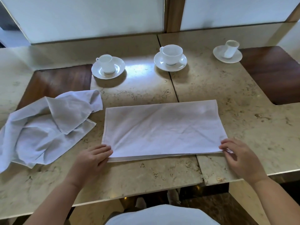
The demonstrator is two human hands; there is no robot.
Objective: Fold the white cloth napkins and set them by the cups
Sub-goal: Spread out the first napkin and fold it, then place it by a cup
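A white napkin (162, 129), folded once into a wide rectangle, lies flat on the marble table in front of me. My left hand (92, 158) rests with straight fingers on its near left corner. My right hand (238, 158) pinches the near right corner between thumb and fingers. A heap of crumpled white napkins (43, 129) lies at the left. Three white cups on saucers stand along the far side: one at the left (107, 64), one in the middle (172, 54), one at the right (229, 48).
The marble table (243, 114) has a seam running down its middle and dark wooden inlays at the left (56, 82) and right (272, 73). Its near edge runs just under my forearms. White panels stand behind the cups.
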